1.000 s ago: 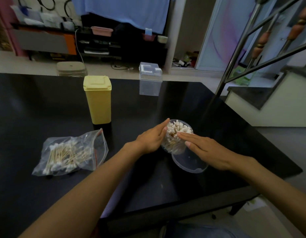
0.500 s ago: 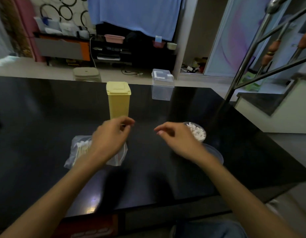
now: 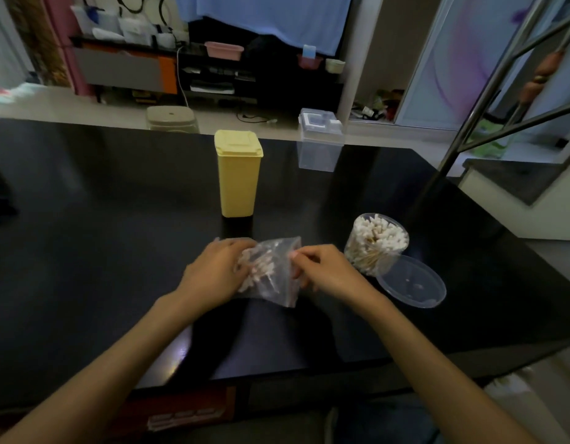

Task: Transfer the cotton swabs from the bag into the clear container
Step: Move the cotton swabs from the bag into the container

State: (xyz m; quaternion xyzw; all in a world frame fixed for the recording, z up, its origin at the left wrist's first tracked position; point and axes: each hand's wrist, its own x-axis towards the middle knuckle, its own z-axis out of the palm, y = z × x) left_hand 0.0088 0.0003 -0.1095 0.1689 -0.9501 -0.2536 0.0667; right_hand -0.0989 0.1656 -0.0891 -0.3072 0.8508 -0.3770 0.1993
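Observation:
A clear plastic bag (image 3: 277, 283) with cotton swabs (image 3: 259, 270) inside is held between both hands above the black table (image 3: 101, 251), near its middle. My left hand (image 3: 213, 277) grips the bag's left side around the swabs. My right hand (image 3: 325, 274) pinches the bag's right edge. To the right stands the round clear container (image 3: 375, 243), upright and packed with swabs. Its clear lid (image 3: 411, 282) lies flat on the table just in front of it.
A tall yellow lidded box (image 3: 238, 173) stands behind the bag. A clear rectangular box (image 3: 318, 141) sits at the table's far edge. A stair railing (image 3: 488, 91) rises at the right, past the table's right edge.
Both hands left the clear container, moved left to the bag and took hold of it. The bag now sits lifted in front of me instead of lying at the left.

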